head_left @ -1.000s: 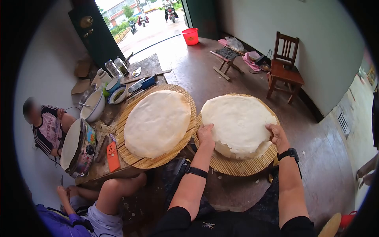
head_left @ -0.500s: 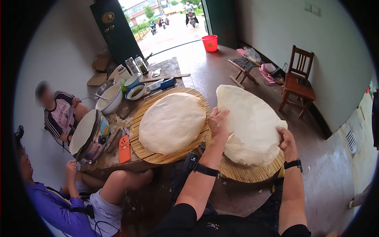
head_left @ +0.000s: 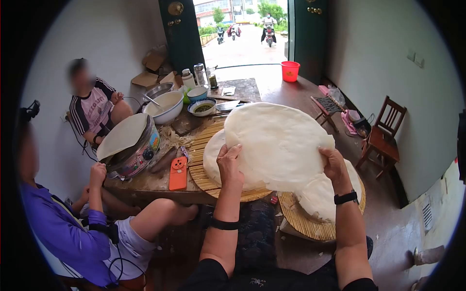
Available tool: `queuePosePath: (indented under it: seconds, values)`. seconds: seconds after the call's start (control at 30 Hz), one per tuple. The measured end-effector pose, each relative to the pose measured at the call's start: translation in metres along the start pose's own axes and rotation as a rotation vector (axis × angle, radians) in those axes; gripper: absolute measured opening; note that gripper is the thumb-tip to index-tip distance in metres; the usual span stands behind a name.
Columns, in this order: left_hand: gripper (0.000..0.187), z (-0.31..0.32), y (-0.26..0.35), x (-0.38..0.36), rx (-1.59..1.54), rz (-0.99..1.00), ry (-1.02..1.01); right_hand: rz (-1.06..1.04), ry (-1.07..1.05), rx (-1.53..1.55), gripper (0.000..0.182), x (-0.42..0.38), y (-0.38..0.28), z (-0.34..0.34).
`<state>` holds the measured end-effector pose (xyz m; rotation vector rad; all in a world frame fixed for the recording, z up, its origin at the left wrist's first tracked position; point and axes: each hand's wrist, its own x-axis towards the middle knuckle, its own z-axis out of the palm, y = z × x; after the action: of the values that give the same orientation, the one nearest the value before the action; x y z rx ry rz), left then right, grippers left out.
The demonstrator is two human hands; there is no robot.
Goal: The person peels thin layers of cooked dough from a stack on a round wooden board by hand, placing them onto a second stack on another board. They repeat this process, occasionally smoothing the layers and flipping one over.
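Note:
A large, thin, pale round flatbread is stretched upright between my two hands, tilted slightly. My left hand pinches its left edge and my right hand grips its right edge. Partly hidden behind it lies a stack of flatbreads on a round slatted mat on the table. At lower right, a second stack with ragged edges rests on another slatted mat, below my right hand.
A round electric griddle carries a flatbread sheet, with one person's hand at its edge. Another person sits behind it. An orange phone, a batter basin and a sauce bowl are on the table. A wooden chair stands right.
My hands have lifted the flatbread off the right stack and carried it left, in front of the left stack. The view has turned slightly left.

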<state>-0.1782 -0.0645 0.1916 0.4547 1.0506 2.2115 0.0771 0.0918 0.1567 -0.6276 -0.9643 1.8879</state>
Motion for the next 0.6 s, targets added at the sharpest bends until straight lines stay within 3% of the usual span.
queuePosePath:
  seconds: [0.23, 0.3, 0.37, 0.43, 0.6]
  values:
    - [0.025, -0.113, -0.003, 0.054, 0.040, 0.012, 0.088, 0.045, -0.072, -0.101, 0.029, 0.054, 0.058, 0.060]
    - [0.024, -0.138, -0.010, 0.061, 0.190, -0.099, 0.150, 0.102, -0.027, -0.174, 0.028, 0.065, 0.079, 0.061]
    - [0.025, -0.155, -0.019, 0.068, 0.204, -0.072, 0.171, 0.115, 0.018, -0.229, 0.027, 0.069, 0.094, 0.060]
    - [0.023, -0.162, -0.018, 0.068, 0.424, -0.165, 0.117, 0.117, 0.047, -0.318, 0.026, 0.071, 0.098, 0.057]
    - [0.030, -0.160, -0.021, 0.068, 0.406, -0.173, 0.135, 0.117, 0.053, -0.382, 0.025, 0.077, 0.096, 0.054]
